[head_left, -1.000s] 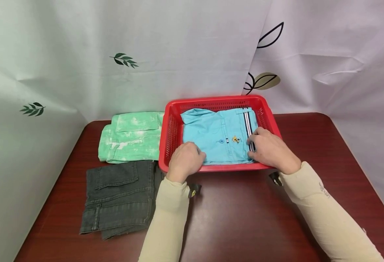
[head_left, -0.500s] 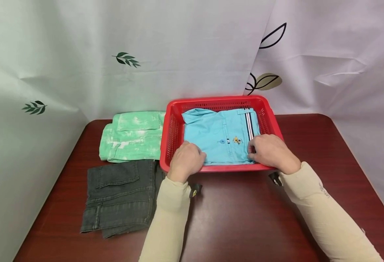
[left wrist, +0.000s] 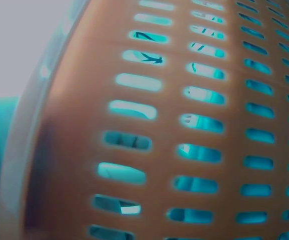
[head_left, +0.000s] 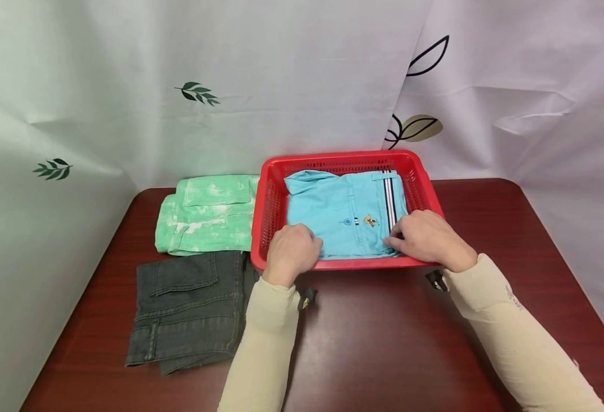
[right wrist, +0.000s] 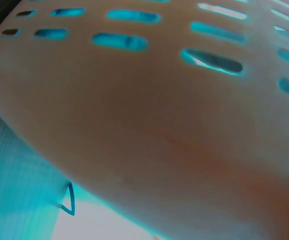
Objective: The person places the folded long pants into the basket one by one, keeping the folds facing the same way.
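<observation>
Folded light blue pants (head_left: pixel 327 206) lie in a red plastic basket (head_left: pixel 340 264), with a button, a small embroidery and a striped side band showing on top. At their near left corner is my left hand (head_left: pixel 292 252), back up, its thumb side against the cloth and its fingertips hidden inside the basket. My right hand (head_left: pixel 430 237) reaches over the front rim and pinches the cloth at the near right corner, thumb and forefinger by the stripes. Both wrist views show the basket's slotted wall (left wrist: pixel 159 110) close up, with no fingers in sight.
Folded green and white tie-dye pants (head_left: pixel 214 214) lie against the basket's left side. Nearer the front, folded dark grey jeans (head_left: pixel 188 315) rest on the reddish-brown table (head_left: pixel 374 343). A white curtain (head_left: pixel 281 74) with leaf prints hangs behind the table.
My right hand first slides toward the near edge of the pants, then its fingertips shift slightly left with the cloth edge. My left hand stays nearly still.
</observation>
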A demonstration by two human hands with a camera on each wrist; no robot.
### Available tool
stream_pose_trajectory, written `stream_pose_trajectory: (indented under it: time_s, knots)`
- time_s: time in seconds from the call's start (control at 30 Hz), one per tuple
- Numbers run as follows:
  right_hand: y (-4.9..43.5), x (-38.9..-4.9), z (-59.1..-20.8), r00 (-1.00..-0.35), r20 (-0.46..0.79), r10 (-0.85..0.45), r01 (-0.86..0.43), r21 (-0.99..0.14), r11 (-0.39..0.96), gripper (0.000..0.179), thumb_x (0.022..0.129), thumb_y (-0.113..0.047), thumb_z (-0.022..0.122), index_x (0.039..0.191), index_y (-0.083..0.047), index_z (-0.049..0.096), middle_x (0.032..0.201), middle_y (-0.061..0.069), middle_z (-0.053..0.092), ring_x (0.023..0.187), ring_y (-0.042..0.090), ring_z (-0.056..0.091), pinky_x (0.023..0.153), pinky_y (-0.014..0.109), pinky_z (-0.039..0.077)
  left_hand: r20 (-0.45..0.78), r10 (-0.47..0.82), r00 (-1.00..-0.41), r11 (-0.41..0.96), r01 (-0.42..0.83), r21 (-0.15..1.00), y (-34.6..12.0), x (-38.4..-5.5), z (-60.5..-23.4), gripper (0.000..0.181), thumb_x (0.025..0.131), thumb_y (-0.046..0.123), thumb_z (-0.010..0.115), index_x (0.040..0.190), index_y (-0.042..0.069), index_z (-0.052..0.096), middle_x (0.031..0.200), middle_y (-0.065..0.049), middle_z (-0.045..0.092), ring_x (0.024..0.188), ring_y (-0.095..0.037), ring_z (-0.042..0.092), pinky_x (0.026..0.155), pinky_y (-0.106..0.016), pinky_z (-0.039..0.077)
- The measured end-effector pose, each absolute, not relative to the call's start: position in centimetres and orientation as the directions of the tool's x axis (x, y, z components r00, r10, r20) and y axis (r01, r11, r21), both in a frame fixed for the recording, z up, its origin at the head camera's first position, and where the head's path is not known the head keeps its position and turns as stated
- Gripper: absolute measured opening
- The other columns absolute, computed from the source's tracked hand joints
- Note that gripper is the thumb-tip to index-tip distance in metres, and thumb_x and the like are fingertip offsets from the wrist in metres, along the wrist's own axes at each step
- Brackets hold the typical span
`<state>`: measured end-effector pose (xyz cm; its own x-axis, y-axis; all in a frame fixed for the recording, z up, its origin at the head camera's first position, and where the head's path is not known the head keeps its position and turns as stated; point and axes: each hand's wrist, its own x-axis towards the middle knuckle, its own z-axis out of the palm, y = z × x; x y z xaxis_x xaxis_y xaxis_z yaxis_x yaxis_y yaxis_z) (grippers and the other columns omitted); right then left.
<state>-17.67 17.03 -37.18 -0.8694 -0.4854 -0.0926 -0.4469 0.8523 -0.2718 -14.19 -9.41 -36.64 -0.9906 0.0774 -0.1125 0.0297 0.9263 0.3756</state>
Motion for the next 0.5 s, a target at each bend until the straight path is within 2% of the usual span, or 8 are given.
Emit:
stream_pose_trajectory:
  time_s: [0.33,0.5]
  knots:
    - [17.15,-17.21,-37.36,-0.889,-0.054,-0.454,-0.42,-0.298,0.857,0.037,0.088,-0.029,0.074,0.117,-0.006,0.075,0.066,-0.005,0.065,0.054,0.013,0.051,0.057,0.031,0.044,-0.088,0.071,-0.994,0.915,0.03,0.403,-9.56,-14.0,-36.43,0.039,0.092,0.017,0.055,0.053,0.014,0.052,0.049,-0.003,0.049,0.051,-0.022,0.053,0.052,-0.035,0.043]
    - [17.17,-16.92,-37.51,-0.908,0.048,-0.416,-0.408,-0.326,0.853,0.036,0.089,-0.026,0.074,0.118,-0.003,0.073,0.071,0.0,0.068,0.056,0.014,0.054,0.058,0.033,0.047,-0.066,0.045,-0.997,0.91,0.014,0.414,-9.53,-13.81,-36.34,0.03,0.091,0.014,0.054,0.063,0.013,0.063,0.056,-0.003,0.055,0.054,-0.022,0.055,0.051,-0.037,0.045]
